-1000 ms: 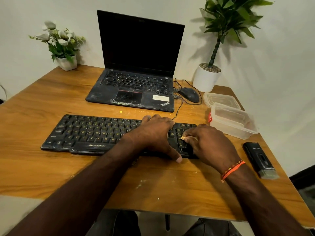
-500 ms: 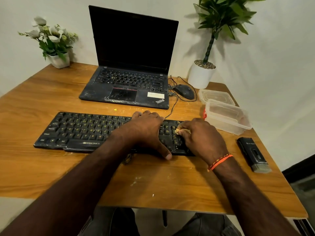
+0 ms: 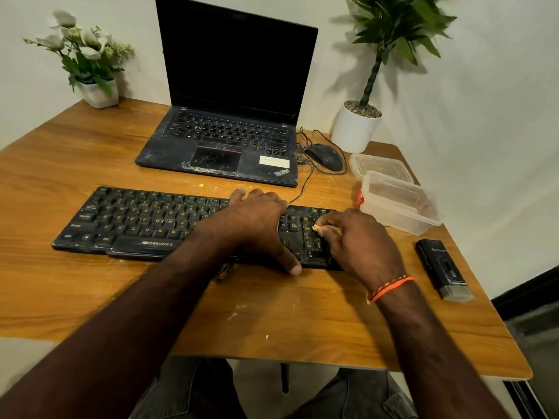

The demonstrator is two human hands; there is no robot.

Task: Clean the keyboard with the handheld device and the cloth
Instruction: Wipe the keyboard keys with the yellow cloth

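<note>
Wooden counter underfoot of it all: right hand fingers pinch a pale crumb off the number pad; left hand lies flat and spread, pinning the keyboard. It looks light, stiff, apt to slide. Handheld device lies untouched nearby.

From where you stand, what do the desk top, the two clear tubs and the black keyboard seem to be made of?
Desk top: looks like wood-grain laminate or veneer, streaky brown, low sheen; solid wood can't be excluded.
Clear tubs: thin translucent plastic, cloudy walls that show the desk through.
Keyboard: black matte plastic, moulded keys with yellowish legends, dusty with pale specks.
</note>
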